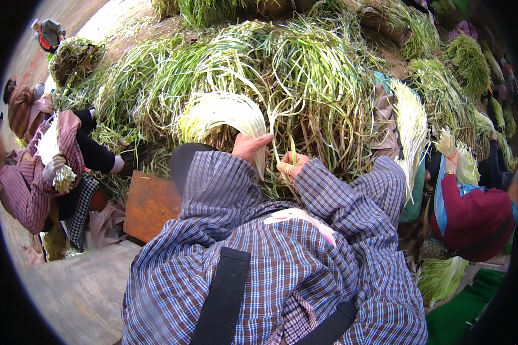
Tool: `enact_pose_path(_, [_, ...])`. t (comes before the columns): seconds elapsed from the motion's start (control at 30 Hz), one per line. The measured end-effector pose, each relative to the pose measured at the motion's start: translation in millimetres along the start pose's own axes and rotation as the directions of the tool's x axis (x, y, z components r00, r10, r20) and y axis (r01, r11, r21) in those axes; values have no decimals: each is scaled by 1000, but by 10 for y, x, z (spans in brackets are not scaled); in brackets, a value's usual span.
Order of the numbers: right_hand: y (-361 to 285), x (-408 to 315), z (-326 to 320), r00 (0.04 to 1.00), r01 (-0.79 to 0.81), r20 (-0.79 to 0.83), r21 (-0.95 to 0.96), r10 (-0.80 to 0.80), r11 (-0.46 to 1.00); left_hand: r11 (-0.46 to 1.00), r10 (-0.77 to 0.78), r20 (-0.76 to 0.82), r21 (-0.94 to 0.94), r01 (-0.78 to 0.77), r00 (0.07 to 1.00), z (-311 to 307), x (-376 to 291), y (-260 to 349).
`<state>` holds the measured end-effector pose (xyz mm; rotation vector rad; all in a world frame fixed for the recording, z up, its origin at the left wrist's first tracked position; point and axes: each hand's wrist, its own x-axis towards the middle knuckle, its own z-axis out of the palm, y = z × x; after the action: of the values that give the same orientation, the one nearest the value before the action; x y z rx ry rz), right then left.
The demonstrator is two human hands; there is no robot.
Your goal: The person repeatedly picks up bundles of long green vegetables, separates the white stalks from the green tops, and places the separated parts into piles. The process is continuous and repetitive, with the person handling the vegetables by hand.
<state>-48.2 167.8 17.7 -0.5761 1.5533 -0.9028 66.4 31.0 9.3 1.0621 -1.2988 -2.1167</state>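
Note:
My left hand [251,148] is closed around a thick bundle of pale, peeled stalks [231,113], which look like garlic chives or a similar vegetable; the bundle arches over to the left. Just to the right, my right hand [293,166] pinches the lower part of a single long stalk [275,138] with a yellow-green leaf beside it. Tape or a band wraps one of its fingers. Behind both hands lies a large heap of green leafy stalks [323,73] with brownish outer leaves. Another bundle of pale stalks [410,129] lies across my right knee area.
A rusty brown board [149,207] stands at my left. Co-workers sit on both sides: one in a checked top [26,181] holds a pale bundle, another wears dark red [475,215]. Green cloth [466,308] lies at lower right. More leafy heaps [440,90] stand at the back right.

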Motion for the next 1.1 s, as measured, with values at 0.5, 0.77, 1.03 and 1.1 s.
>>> enact_pose_path(0.5, [-154,-248,156,992,126,42,-423,-119,898,996,23,12,-88,-22,1000,-27,-1,-17])
enact_pose_path(0.77, [-470,357,245,959,-44,-228,466,168,884,986,120,53,-125,-112,991,-67,-6,23])
enact_pose_path(1.03, [-198,29,74,969,231,103,-73,-223,970,926,39,-204,-361,-112,978,-263,-58,317])
enact_pose_path(1.1, [25,9,-89,931,329,347,-666,-112,669,889,23,-258,-437,-138,966,-262,-59,354])
